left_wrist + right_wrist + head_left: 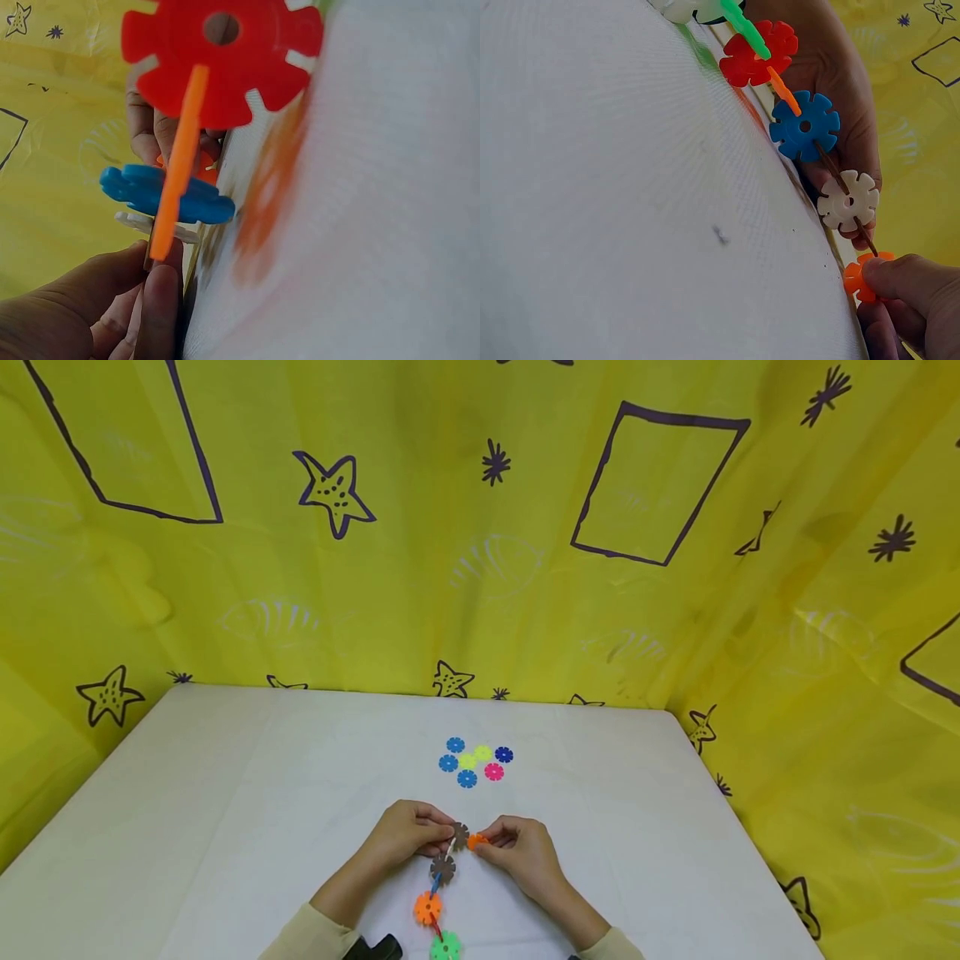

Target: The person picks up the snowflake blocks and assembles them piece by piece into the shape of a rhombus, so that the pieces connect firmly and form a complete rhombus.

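Note:
A chain of interlocked notched plastic discs hangs toward the person. In the head view it has a green disc (pixel 446 946), an orange disc (pixel 428 908) and two brown discs, with the top brown disc (pixel 460 836) at its far end. My left hand (pixel 408 833) pinches that top brown disc. Between thumb and finger, my right hand (pixel 525 852) pinches a loose-looking orange disc (pixel 861 277) at the brown one's edge; whether their notches interlock I cannot tell. A blue disc (pixel 805 126), a white disc (pixel 848 201) and a red disc (pixel 759 54) also sit in the chain.
On the white table (pixel 300 760), beyond the hands, lies a loose group of discs: several blue ones, including a light blue disc (pixel 467 778), yellow ones and a pink disc (pixel 494 772). A yellow patterned curtain (pixel 420 593) stands behind and along the sides.

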Available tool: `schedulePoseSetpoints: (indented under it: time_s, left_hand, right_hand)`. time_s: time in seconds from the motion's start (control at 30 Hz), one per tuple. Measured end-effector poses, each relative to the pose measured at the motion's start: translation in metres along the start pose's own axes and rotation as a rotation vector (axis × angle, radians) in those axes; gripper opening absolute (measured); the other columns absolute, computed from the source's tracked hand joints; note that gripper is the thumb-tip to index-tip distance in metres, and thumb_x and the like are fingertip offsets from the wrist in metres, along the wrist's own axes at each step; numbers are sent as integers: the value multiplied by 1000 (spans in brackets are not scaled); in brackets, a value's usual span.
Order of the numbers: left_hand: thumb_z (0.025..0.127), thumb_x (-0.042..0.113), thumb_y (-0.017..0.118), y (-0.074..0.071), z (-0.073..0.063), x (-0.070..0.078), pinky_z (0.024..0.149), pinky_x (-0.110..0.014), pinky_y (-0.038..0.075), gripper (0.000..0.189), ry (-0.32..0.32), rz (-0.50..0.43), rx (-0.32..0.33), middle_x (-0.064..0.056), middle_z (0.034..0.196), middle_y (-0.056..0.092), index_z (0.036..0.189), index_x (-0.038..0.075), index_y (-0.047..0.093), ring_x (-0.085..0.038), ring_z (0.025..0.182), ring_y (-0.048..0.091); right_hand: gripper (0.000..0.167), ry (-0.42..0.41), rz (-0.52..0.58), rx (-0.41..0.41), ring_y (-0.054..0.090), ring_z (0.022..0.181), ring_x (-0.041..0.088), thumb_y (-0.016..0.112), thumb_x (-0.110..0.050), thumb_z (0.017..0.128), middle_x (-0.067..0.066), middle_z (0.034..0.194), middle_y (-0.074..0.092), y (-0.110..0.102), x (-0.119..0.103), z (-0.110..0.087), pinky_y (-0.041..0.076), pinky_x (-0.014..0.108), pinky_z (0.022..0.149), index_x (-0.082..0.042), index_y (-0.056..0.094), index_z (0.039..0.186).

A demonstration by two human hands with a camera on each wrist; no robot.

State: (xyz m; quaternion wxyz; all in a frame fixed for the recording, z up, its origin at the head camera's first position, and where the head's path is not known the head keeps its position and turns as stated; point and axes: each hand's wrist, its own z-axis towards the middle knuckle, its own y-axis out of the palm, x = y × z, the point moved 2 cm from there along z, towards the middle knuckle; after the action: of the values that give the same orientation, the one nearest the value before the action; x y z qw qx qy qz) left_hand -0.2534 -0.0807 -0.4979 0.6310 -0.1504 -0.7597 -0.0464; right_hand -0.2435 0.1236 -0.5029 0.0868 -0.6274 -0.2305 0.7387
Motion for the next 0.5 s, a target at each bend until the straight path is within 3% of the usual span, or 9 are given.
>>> schedulePoseSetpoints:
  time_s: [0.3,0.5]
  left_hand:
    - [86,9,74,0,2,-1,62,-23,59,21,14,-4,-5,-7,76,73,99,-7,72,-6,61,65]
    - [85,9,75,0,1,-1,61,-23,59,21,23,-4,-2,-8,76,74,98,-7,72,-5,60,65]
  right_hand:
    - [10,-127,4,29,60,61,1,83,-8,76,0,74,72,0,-1,0,54,20,55,-6,74,80]
    - [9,-44,9,21,60,62,1,83,-8,77,3,76,73,1,-3,-1,55,19,59,-8,75,81]
